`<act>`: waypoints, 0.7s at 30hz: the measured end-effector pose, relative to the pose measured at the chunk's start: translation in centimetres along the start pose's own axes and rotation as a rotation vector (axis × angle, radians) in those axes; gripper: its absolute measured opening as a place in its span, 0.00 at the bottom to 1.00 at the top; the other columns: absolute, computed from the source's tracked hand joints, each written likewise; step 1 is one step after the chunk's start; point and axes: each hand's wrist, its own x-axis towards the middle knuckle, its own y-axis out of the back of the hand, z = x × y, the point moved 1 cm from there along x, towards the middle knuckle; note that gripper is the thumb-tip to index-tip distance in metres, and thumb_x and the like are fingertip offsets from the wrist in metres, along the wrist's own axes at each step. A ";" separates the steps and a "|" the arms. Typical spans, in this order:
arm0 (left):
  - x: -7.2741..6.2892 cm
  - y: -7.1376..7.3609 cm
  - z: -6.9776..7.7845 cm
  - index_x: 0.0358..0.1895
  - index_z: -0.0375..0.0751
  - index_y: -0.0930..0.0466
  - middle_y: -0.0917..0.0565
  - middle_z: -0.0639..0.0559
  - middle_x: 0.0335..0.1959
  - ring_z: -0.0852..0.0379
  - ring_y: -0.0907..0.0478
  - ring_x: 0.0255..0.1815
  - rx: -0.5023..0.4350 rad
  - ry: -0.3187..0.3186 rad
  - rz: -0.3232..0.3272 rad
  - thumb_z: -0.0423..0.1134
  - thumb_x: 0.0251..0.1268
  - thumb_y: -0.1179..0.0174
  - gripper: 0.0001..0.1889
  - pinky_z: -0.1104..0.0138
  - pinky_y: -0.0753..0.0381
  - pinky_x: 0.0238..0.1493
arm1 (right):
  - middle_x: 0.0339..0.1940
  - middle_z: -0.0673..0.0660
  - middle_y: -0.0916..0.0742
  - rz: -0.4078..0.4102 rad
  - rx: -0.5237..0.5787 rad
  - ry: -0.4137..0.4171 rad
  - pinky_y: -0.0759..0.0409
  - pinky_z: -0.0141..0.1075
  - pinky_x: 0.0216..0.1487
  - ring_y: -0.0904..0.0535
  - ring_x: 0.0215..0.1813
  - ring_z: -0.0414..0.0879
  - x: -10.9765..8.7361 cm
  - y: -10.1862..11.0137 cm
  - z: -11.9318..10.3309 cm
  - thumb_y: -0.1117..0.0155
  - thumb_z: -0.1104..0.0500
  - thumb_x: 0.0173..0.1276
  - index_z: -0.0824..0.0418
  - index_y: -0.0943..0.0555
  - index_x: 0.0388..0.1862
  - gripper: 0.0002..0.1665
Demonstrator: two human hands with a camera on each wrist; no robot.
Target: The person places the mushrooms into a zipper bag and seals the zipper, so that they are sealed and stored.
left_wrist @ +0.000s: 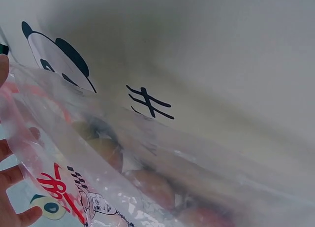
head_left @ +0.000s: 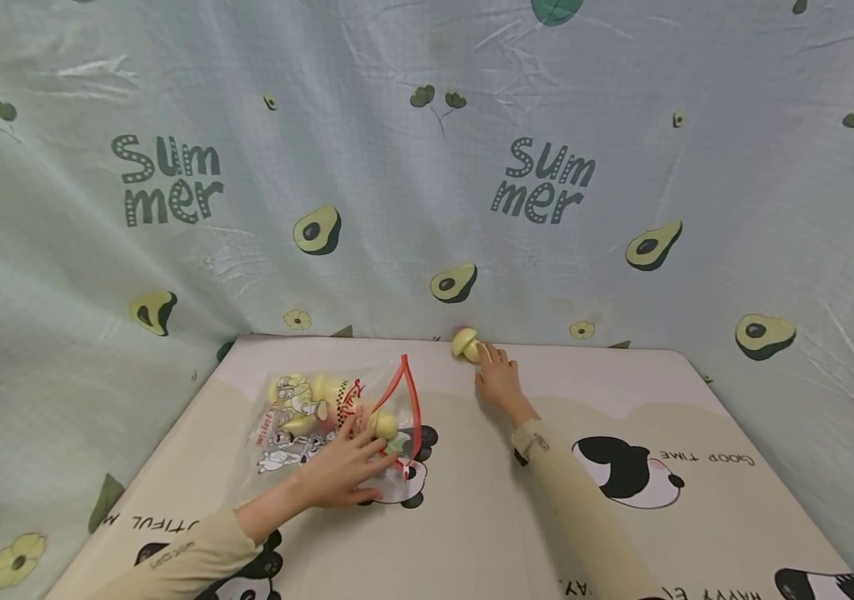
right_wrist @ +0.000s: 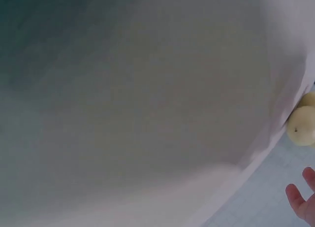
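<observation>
A clear plastic bag (head_left: 262, 458) with red lettering, cartoon figures and a red strip along its mouth lies on the left of the table. Inside it are several yellowish rounded things (left_wrist: 106, 153), partly hidden by the print; one yellow round piece (head_left: 383, 425) sits near the mouth. My left hand (head_left: 347, 467) rests on the bag with its fingers spread. At the table's back edge is a pale yellow mushroom-shaped thing (head_left: 464, 343). My right hand (head_left: 500, 379) reaches to it, fingers extended; in the right wrist view its fingertips (right_wrist: 294, 193) appear apart from the yellow thing.
The table (head_left: 464, 517) wears a cream cloth printed with pandas and words. Right behind its back edge hangs a pale curtain (head_left: 397, 167) with avocado prints, which also runs along both sides.
</observation>
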 end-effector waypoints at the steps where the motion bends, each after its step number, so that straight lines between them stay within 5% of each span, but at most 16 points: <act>1: 0.0 0.0 0.0 0.54 0.53 0.26 0.24 0.53 0.46 0.52 0.30 0.50 -0.002 0.003 -0.006 0.62 0.52 0.46 0.27 0.46 0.35 0.51 | 0.66 0.63 0.35 0.006 0.006 -0.006 0.32 0.54 0.49 0.37 0.62 0.60 0.0 0.0 0.1 0.48 0.59 0.63 0.62 0.42 0.66 0.32; 14: 0.0 0.1 0.1 0.53 0.52 0.26 0.24 0.54 0.44 0.53 0.31 0.48 -0.007 0.009 -0.007 0.61 0.52 0.45 0.27 0.46 0.34 0.50 | 0.67 0.62 0.35 0.119 -0.072 0.092 0.31 0.55 0.48 0.36 0.62 0.59 1.4 -0.2 1.1 0.46 0.61 0.60 0.65 0.37 0.62 0.30; 21: 0.0 0.1 0.1 0.52 0.53 0.25 0.24 0.53 0.43 0.51 0.30 0.49 0.001 0.003 -0.004 0.61 0.51 0.45 0.26 0.46 0.34 0.51 | 0.69 0.61 0.39 -0.016 -0.066 0.117 0.34 0.57 0.53 0.37 0.65 0.58 2.3 0.1 0.5 0.48 0.60 0.63 0.62 0.42 0.67 0.33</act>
